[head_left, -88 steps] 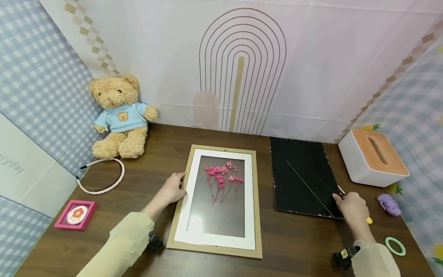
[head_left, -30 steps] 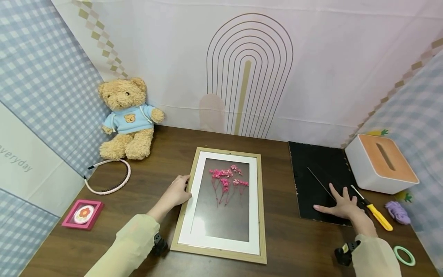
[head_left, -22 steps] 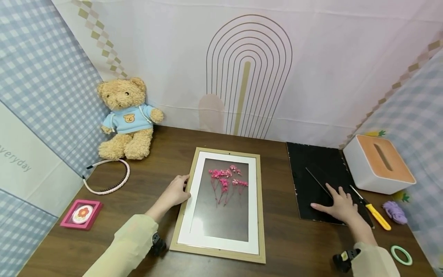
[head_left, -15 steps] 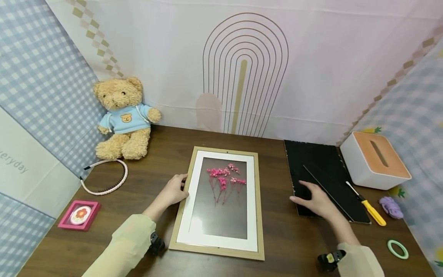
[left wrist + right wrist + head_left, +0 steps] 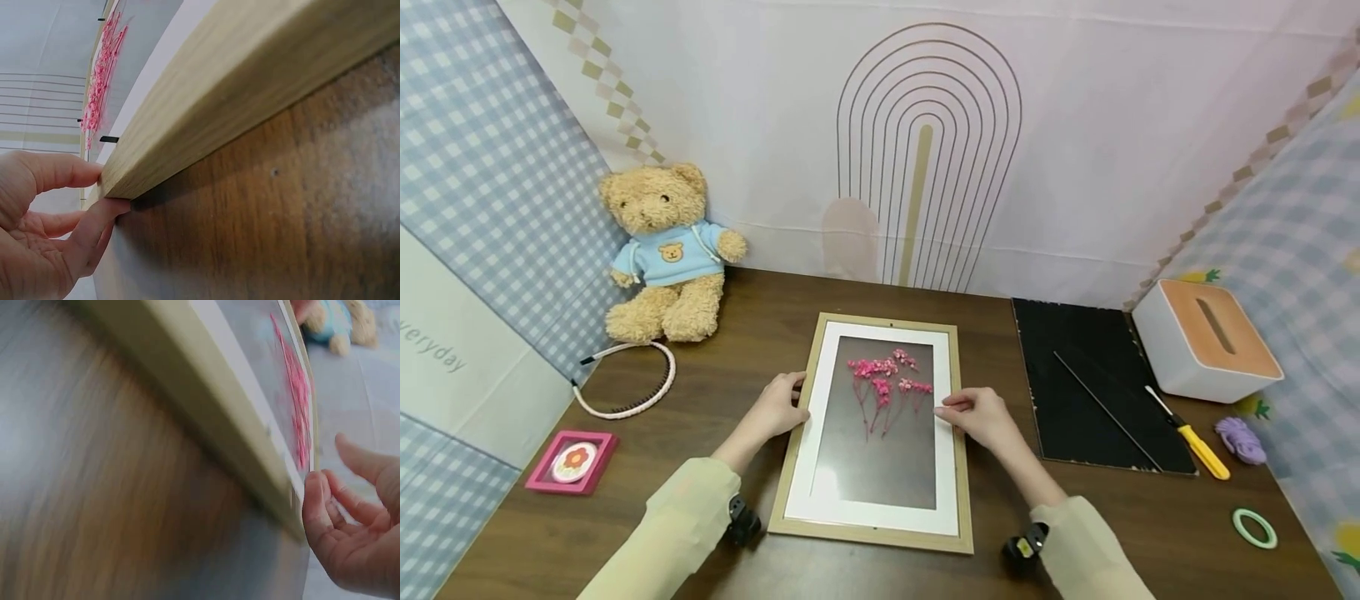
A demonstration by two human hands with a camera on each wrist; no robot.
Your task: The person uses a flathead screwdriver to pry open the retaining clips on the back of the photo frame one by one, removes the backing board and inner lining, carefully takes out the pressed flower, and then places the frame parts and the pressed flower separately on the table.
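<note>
Left fingers (image 5: 65, 172) pinch the frame (image 5: 871, 538), right fingers (image 5: 964, 400) at its opposite side.

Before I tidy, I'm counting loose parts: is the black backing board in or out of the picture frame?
Out: the black backing board lies on the table, apart from the picture frame.

Right grip (image 5: 357, 537) at blurred frame (image 5: 212, 415)

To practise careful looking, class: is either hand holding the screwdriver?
No, the left hand and right hand are at the picture frame, apart from the screwdriver.
</note>
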